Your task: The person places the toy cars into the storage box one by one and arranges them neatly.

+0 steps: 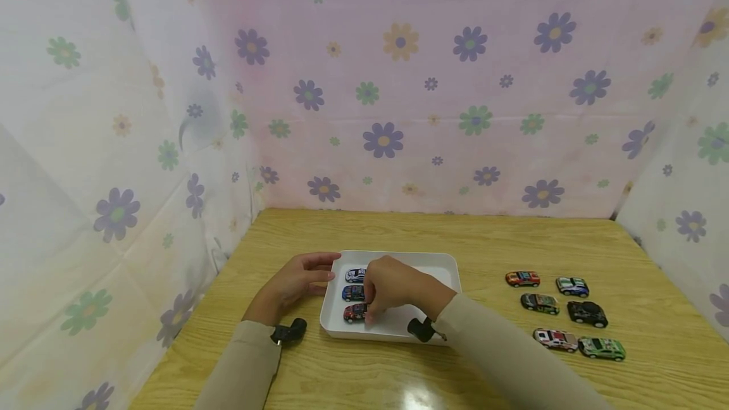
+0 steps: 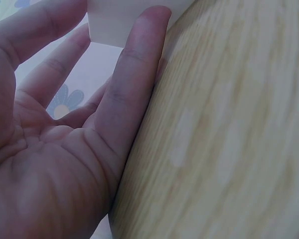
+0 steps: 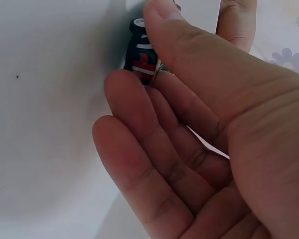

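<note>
White tray (image 1: 387, 336): open floor (image 1: 441, 276) extends rightward. Left hand (image 1: 292, 281), fingers parted, touches the left rim (image 1: 326, 304); right hand (image 1: 395, 285) apparently pinches a toy car (image 1: 353, 313) between fingertips, near that rim.

A: Tray (image 1: 435, 266) on the table (image 1: 319, 372), curtain (image 1: 387, 112) behind! Inside, three cars (image 1: 353, 293) line up front to back along its left side.
B: Left hand (image 1: 293, 283) at the tray's left wall, right hand (image 1: 398, 286) inside, at the front car (image 1: 352, 313)!
A: And off to the tray's right, six cars (image 1: 539, 303) on the table, three pairs deep.
</note>
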`<state>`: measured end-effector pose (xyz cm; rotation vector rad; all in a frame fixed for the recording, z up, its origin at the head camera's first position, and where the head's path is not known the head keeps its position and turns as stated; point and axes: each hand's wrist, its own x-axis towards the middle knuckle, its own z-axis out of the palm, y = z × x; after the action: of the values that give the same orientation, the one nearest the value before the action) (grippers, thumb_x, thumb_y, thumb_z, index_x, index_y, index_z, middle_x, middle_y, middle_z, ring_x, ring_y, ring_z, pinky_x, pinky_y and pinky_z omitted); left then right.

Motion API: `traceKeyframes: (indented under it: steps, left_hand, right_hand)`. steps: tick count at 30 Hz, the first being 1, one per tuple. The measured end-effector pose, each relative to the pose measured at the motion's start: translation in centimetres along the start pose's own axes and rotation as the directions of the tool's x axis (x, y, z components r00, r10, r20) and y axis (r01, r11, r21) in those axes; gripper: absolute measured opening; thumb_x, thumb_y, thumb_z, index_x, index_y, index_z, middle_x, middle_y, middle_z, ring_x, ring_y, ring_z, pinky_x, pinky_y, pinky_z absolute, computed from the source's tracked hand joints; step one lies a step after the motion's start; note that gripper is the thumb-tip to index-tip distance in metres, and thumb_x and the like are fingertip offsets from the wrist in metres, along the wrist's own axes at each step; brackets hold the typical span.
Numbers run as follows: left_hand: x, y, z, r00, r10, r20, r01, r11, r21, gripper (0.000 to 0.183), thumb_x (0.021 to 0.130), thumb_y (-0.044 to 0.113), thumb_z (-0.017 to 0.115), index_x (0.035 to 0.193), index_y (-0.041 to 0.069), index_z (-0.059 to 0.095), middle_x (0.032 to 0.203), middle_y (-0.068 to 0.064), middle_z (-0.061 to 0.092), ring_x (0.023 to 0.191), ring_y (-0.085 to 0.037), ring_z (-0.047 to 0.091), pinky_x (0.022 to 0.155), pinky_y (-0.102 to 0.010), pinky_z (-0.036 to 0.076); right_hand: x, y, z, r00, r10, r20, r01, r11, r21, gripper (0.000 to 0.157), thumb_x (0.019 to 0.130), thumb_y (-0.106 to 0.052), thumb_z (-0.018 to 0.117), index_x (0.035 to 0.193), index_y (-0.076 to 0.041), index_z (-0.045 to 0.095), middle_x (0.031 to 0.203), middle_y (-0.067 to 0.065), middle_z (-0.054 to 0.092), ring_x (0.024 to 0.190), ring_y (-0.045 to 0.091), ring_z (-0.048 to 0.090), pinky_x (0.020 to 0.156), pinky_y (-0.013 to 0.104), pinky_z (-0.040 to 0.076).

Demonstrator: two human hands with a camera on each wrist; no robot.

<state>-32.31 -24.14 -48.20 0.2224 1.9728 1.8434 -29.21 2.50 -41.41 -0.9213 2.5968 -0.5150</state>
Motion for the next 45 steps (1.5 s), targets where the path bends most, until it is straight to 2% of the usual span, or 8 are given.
traceKeyframes:
  steps: [5, 13, 22, 39, 45]
  left_hand:
    - [0.1, 0.0, -0.1, 1.0, 0.002, 0.007, -0.002, 1.0, 0.003, 0.055, 0.097, 0.01, 0.072, 0.149, 0.011, 0.056, 0.153, -0.016, 0.051, 0.126, -0.026, 0.062, 0.094, -0.044, 0.061]
    - [0.1, 0.1, 0.0, 1.0, 0.006, 0.003, -0.006, 1.0, 0.002, 0.055, 0.096, 0.01, 0.073, 0.149, 0.01, 0.056, 0.154, -0.016, 0.051, 0.126, -0.027, 0.062, 0.093, -0.045, 0.062]
    - [0.1, 0.1, 0.1, 1.0, -0.004, -0.008, 0.004, 1.0, -0.001, 0.054, 0.097, 0.009, 0.072, 0.148, 0.011, 0.056, 0.153, -0.014, 0.052, 0.126, -0.027, 0.062, 0.094, -0.045, 0.062]
    - [-0.1, 0.3, 0.2, 1.0, -0.004, -0.02, 0.004, 1.0, 0.016, 0.055, 0.096, 0.011, 0.074, 0.148, 0.01, 0.057, 0.151, -0.013, 0.054, 0.126, -0.027, 0.062, 0.094, -0.045, 0.062]
    - [-0.2, 0.4, 0.2, 1.0, -0.008, -0.021, 0.008, 1.0, 0.014, 0.056, 0.095, 0.012, 0.075, 0.148, 0.011, 0.057, 0.152, -0.012, 0.054, 0.126, -0.027, 0.062, 0.094, -0.045, 0.062]
  right_hand:
    - [-0.1, -0.2, 0.0, 1.0, 0.025, 0.014, -0.025, 0.999, 0.025, 0.025, 0.071, -0.031, 0.098, 0.068, -0.026, 0.074, 0.069, -0.011, 0.068, 0.066, 0.006, 0.059, 0.059, 0.02, 0.051]
    - [-0.1, 0.1, 0.1, 0.995, 0.066, 0.069, -0.076, 0.983, 0.166, 0.02, 0.073, -0.024, 0.097, 0.073, -0.023, 0.076, 0.072, -0.008, 0.071, 0.065, 0.007, 0.063, 0.058, 0.023, 0.058]
    - [0.0, 0.9, 0.2, 0.994, 0.051, 0.099, -0.076, 0.962, 0.263, 0.013, 0.078, -0.017, 0.092, 0.076, -0.021, 0.079, 0.072, -0.007, 0.073, 0.063, 0.009, 0.065, 0.06, 0.026, 0.06]
    - [0.0, 0.7, 0.2, 0.994, 0.051, 0.095, -0.074, 0.965, 0.252, 0.015, 0.08, -0.021, 0.091, 0.073, -0.021, 0.078, 0.07, -0.007, 0.072, 0.062, 0.008, 0.064, 0.058, 0.024, 0.058]
    - [0.0, 0.9, -0.4, 0.997, 0.012, 0.074, -0.03, 0.967, 0.253, 0.012, 0.08, -0.025, 0.091, 0.076, -0.025, 0.079, 0.073, -0.008, 0.073, 0.066, 0.008, 0.064, 0.061, 0.024, 0.056]
